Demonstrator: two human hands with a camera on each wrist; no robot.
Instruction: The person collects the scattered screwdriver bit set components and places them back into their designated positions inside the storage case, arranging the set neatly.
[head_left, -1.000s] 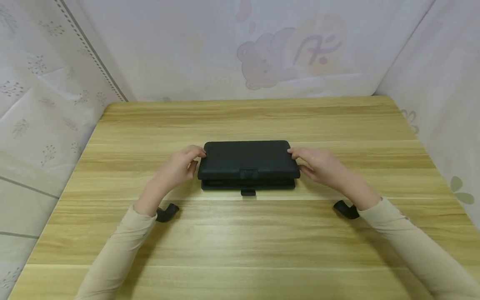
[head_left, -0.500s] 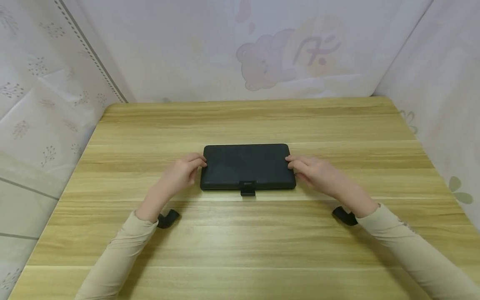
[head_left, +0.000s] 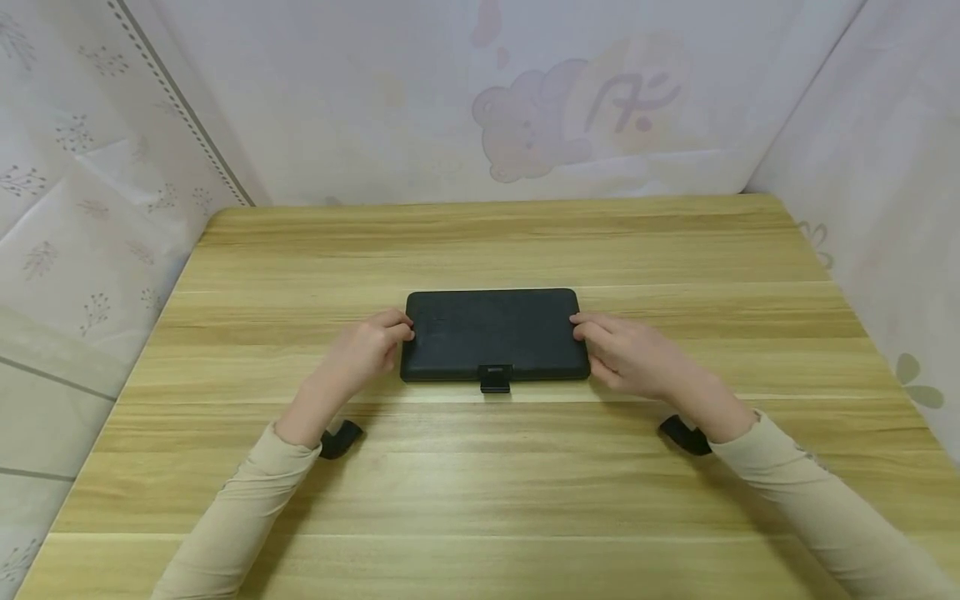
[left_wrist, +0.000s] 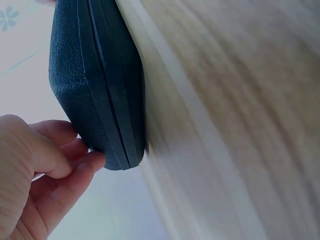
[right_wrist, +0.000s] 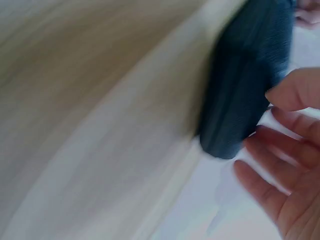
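A black hard case (head_left: 495, 333) lies flat on the wooden table, its lid lowered onto the base. At the middle of its front edge, a latch flap (head_left: 495, 384) sticks out toward me. My left hand (head_left: 363, 350) touches the lid's left edge with its fingertips. On the opposite side, my right hand (head_left: 630, 350) rests its fingertips on the lid's right edge. In the left wrist view, a narrow seam runs along the side of the case (left_wrist: 95, 85). Loosely bent fingers of the right hand (right_wrist: 295, 160) show beside the case in the right wrist view, which is blurred.
Black curved pieces, one near the left wrist (head_left: 341, 439) and one near the right wrist (head_left: 684, 435), show beside the sleeves. The wooden table (head_left: 480, 500) reaches back to a patterned white curtain (head_left: 360, 108), with more curtain on both sides.
One second ago the case's lid stood slightly raised at the front; it has come down onto the base. Both hands moved slightly toward me with it. The latch flap still sticks out.
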